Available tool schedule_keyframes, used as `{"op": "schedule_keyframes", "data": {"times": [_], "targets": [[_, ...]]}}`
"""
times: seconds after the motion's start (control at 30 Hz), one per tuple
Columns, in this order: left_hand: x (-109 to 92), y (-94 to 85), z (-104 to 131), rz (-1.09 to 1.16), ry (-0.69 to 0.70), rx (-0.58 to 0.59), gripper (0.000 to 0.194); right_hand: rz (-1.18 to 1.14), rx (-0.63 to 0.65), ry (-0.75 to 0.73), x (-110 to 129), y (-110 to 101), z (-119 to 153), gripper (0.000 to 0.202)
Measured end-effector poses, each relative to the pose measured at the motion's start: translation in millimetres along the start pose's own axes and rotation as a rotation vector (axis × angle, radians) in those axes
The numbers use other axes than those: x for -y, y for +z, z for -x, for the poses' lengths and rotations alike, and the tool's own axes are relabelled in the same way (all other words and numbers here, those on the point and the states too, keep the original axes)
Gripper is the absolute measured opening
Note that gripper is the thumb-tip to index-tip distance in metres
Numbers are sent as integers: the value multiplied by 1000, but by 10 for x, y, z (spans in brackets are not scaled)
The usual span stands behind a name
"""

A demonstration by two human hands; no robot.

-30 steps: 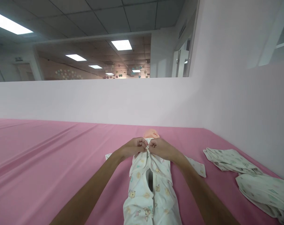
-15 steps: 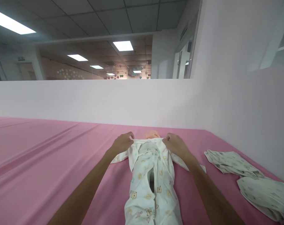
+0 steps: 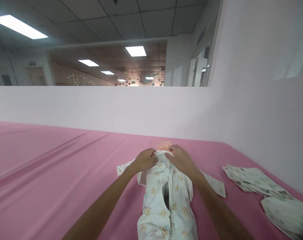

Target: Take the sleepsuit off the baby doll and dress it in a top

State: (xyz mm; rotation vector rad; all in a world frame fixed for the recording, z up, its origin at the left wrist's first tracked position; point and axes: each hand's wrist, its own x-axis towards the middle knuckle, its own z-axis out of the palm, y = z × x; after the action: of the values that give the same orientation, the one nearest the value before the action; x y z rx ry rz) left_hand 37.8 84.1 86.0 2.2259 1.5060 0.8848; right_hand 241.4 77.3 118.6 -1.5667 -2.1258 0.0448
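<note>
In front of me on the pink sheet lies a small baby-like figure, apparently a doll, whose bare pinkish head (image 3: 164,145) shows just beyond my hands. It wears a white baby outfit (image 3: 156,196) printed with small bears; a slit in the lower half shows something grey inside. My left hand (image 3: 145,160) is closed at the left side of the collar, fingers curled on the cloth. At the right of the neck, my right hand (image 3: 181,160) has thumb and fingers apart, the thumb over the cloth, fingertips close to the head. Both sleeves stretch out sideways.
Folded white printed cloths (image 3: 259,180) lie on the pink sheet (image 3: 66,173) to the right, near the wall. A low white wall (image 3: 103,110) runs behind, with a window (image 3: 103,63) above it. Another white wall (image 3: 261,110) closes off the right side.
Both hands have moved inward from the spread upper edge of the outfit toward the neck. The cloth they held up now lies lower around the collar, and the right fingers have opened.
</note>
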Motion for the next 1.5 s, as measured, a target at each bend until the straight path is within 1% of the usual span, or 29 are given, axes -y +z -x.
{"op": "schedule_keyframes", "data": {"times": [0.07, 0.1, 0.17, 0.27, 0.37, 0.5, 0.6, 0.7, 0.83, 1.0, 1.13, 1.23, 1.4, 1.5], "targets": [[-22, 127, -20, -31, 35, -27, 15, 58, 5, -53, 122, 163, -66, 13], [-21, 173, -29, -45, 45, -41, 13, 89, 7, -68, 156, 235, -97, 15], [-11, 225, -41, -62, 61, -49, 17, 148, 10, -77, 168, 348, -150, 22], [-12, 229, -40, -69, 82, -38, 22, 208, 5, -58, 103, 421, -196, 29], [-54, 212, -24, -71, 99, -39, 22, 234, 13, -73, 39, 408, -208, 29], [-118, 218, 1, -83, 112, -56, 19, 252, 29, -110, 30, 368, -208, 27], [-129, 237, 12, -86, 112, -63, 17, 261, 20, -86, 45, 365, -207, 25], [-108, 261, 16, -76, 95, -73, 24, 251, -1, -48, 54, 375, -208, 24], [-73, 292, -2, -64, 62, -105, 32, 186, -31, -19, 72, 374, -198, 19], [-80, 346, -106, -76, 68, -114, 18, 58, -60, -3, 86, 359, -177, 20], [-102, 383, -192, -86, 69, -127, 21, -50, -39, -12, 29, 354, -196, 18], [-101, 384, -207, -88, 69, -125, 20, -104, -4, -14, -25, 347, -221, 17], [-81, 372, -195, -78, 33, -161, 27, -129, 8, 15, -42, 328, -221, 16], [-74, 379, -203, -44, 37, -170, 28, -136, 16, 24, -42, 328, -215, 17]]}}
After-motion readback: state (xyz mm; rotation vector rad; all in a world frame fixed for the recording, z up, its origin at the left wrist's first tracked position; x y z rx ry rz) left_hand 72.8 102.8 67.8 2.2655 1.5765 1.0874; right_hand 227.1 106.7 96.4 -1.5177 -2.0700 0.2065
